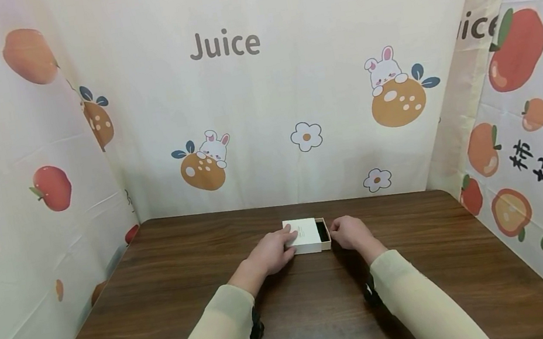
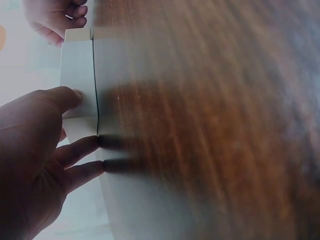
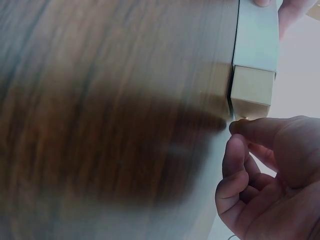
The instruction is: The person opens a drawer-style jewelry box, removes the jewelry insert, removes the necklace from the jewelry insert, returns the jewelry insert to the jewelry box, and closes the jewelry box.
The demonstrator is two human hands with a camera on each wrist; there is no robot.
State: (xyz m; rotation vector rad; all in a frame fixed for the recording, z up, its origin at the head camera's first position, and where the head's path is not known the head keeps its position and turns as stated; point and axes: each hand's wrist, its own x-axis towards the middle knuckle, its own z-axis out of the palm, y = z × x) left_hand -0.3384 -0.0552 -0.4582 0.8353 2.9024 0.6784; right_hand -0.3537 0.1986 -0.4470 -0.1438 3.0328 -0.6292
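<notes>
A small white box [image 1: 307, 236] lies on the dark wooden table [image 1: 307, 330], its inner drawer [image 1: 327, 245] pulled partly out on the right, dark inside. My left hand [image 1: 270, 252] holds the left part of the sleeve; in the left wrist view the thumb of that hand [image 2: 35, 145] lies on the box's side [image 2: 79, 75]. At the drawer's outer end is my right hand [image 1: 351, 233]. The right wrist view shows the thumb and index finger of this hand [image 3: 272, 175] pinched together at the end of the drawer [image 3: 251, 85], the other fingers curled.
Printed curtains [image 1: 259, 94] with fruit and rabbits stand behind the table and along both sides. The table's back edge runs just beyond the box. Dark bands are partly visible under both forearms.
</notes>
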